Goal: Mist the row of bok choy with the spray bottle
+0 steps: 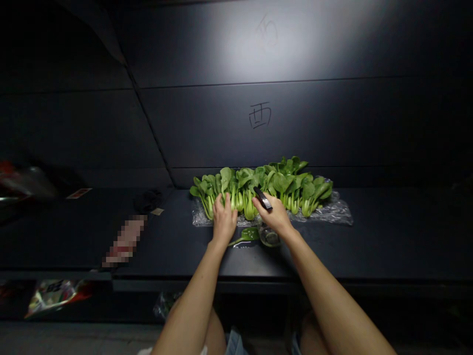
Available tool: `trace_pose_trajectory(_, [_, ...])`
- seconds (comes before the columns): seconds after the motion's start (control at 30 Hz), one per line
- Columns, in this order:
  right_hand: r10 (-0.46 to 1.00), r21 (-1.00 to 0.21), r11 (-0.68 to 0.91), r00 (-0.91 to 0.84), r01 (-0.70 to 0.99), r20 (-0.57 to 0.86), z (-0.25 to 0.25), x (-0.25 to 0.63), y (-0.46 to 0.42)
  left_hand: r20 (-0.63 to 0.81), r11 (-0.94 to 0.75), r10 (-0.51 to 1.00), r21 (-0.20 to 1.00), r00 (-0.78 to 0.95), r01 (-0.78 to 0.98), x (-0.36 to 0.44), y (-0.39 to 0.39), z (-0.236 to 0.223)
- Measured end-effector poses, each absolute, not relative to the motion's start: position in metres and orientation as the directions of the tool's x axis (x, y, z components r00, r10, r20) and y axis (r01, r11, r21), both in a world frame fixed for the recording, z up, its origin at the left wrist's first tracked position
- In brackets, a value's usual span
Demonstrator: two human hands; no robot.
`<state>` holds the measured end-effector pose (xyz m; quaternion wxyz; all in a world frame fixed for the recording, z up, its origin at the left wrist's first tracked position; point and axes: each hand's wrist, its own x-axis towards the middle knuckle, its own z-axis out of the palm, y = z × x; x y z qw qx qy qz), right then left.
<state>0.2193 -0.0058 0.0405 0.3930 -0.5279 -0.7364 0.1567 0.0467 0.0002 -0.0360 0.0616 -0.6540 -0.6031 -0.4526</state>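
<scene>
A row of green bok choy [249, 204] lies side by side on clear plastic wrap [338, 212], leaves toward the back wall. My left hand [223, 222] rests at the stems left of the middle, fingers spread and touching them. In my right hand [275, 214] is what looks like a spray bottle: its black head [263, 199] points up and left over the bok choy, and its clear bottom [271, 239] shows below the palm. A single loose leaf with its stalk [249, 233] lies between my wrists, near some wet, shiny spots.
Around the greens is a dark shelf [388, 236] with a dark back panel [207, 123] bearing handwritten marks. To the left lie a blurred-out pinkish item [127, 241], a dark crumpled thing [148, 200] and a small card [79, 193]. A colourful package [55, 296] sits on the level below.
</scene>
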Motion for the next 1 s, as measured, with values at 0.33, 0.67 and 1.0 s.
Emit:
trace_pose_trajectory(0.33, [0.898,-0.641,0.404,-0.151,0.652,0.412,0.038,0.221,-0.006,0.632,-0.256,0.768,0.454,-0.106,0.853,0.040,0.013,-0.043])
trace_pose_trajectory(0.67, [0.885,-0.606,0.459,-0.273,0.649,0.377,0.046,0.210,-0.013,0.566,-0.272,0.785,0.680,-0.252,0.681,0.034,0.012,-0.045])
trace_pose_trajectory(1.0, [0.893,-0.501,0.447,-0.335,0.741,0.301,0.044,0.198,-0.017,0.538,-0.261,0.805,0.699,-0.249,0.666,0.035,0.010,-0.043])
